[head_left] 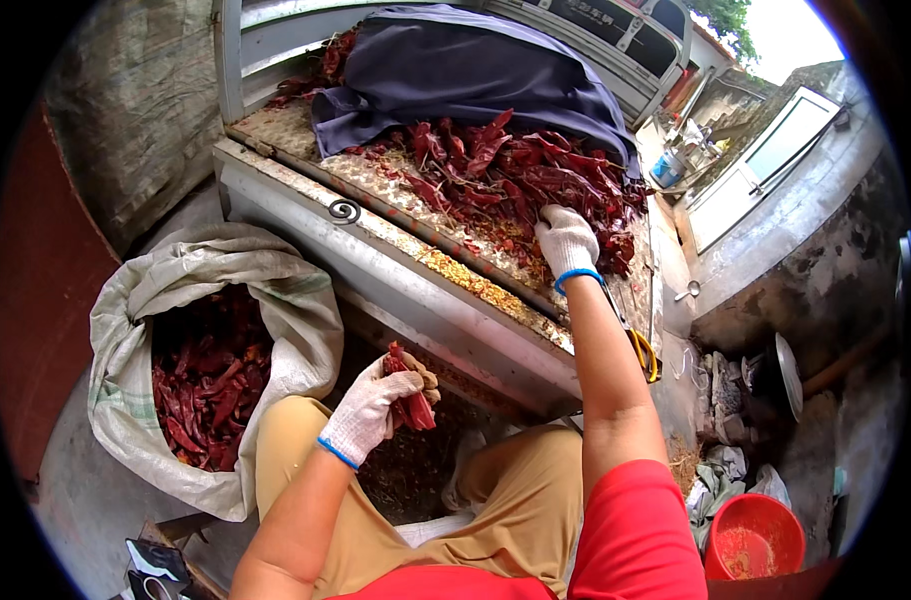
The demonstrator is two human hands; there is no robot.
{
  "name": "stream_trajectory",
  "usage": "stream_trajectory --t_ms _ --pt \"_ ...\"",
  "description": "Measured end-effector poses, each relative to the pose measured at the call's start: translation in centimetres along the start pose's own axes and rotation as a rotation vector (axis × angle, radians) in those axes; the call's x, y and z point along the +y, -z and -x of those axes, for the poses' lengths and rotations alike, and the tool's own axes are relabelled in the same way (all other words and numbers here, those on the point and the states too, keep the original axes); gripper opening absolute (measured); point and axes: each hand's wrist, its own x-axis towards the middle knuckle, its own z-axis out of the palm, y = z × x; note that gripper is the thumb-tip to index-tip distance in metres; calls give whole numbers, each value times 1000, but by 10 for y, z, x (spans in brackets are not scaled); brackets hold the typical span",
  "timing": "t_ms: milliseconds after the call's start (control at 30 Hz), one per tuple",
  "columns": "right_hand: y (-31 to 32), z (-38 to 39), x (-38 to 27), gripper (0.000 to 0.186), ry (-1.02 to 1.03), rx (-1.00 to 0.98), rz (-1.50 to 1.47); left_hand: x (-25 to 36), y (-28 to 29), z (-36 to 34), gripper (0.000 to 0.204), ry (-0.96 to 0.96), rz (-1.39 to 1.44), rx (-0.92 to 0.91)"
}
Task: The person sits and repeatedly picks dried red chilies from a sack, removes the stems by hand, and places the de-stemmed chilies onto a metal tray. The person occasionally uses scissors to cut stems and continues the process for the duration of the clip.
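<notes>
My left hand (pixel 375 405), in a white knit glove with a blue cuff, is closed round a small bunch of dried red chili peppers (pixel 412 408) above my lap. My right hand (pixel 567 243), gloved the same way, reaches to the near edge of a heap of dried red chili peppers (pixel 535 175) on a truck bed (pixel 375 190). Its fingers curl down against the heap, and their tips are hidden. A dark blue cloth (pixel 465 70) covers the back of the heap. Beside my right forearm are yellow handles (pixel 642 355), like those of scissors, partly hidden by the arm.
A white woven sack (pixel 295 305) stands open at my left, with dried chili peppers (pixel 210 385) inside. The truck bed's metal edge (pixel 415 300) runs across in front of my knees. A red basin (pixel 755 540) sits at the lower right, near plastic bags (pixel 720 480).
</notes>
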Motion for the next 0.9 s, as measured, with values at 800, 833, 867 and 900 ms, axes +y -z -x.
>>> stream_trajectory --t_ms 800,833,867,900 --pt "47 163 -86 30 69 -389 -775 -1 9 8 24 1 11 -17" --pt "48 142 -71 32 23 -300 -738 -2 8 7 25 16 28 -19" --pt "49 118 -55 36 -21 -244 -622 -3 8 7 26 14 19 -30" --pt "49 93 -41 39 -68 -198 -510 -3 7 7 26 9 10 -39"
